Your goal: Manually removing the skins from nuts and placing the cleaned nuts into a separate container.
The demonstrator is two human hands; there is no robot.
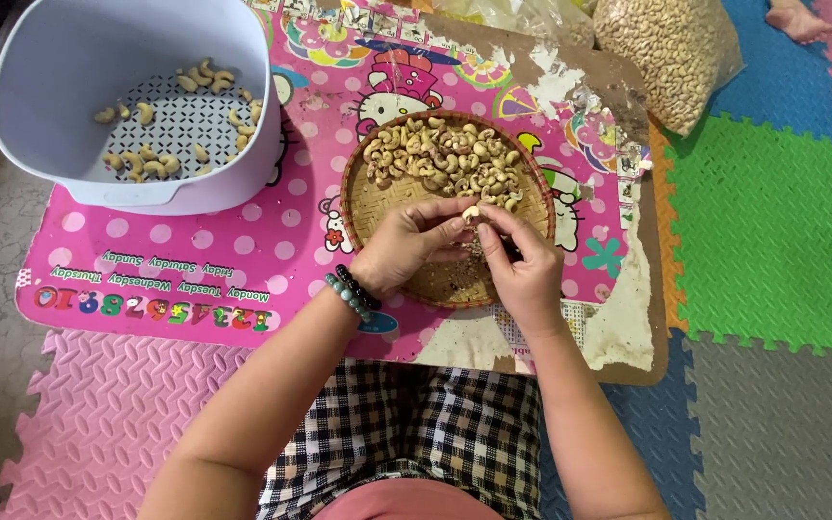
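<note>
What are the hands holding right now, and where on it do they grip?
One cashew nut, pinched between the fingertips of the left hand and right hand, above the woven tray. Which part each grips is too small to tell.

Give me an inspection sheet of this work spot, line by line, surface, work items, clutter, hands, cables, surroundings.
Surface: low pink board, print peeling at right.
Work items: round woven tray of cashews; one cashew pinched between both hands.
Clutter: grey tub with a few cashews; clear bag of nuts.
Hands: left hand, beaded bracelets at wrist, and right hand share a fingertip grip.
Cables: nothing seen.
Surroundings: coloured foam mats; another person's foot.
</note>
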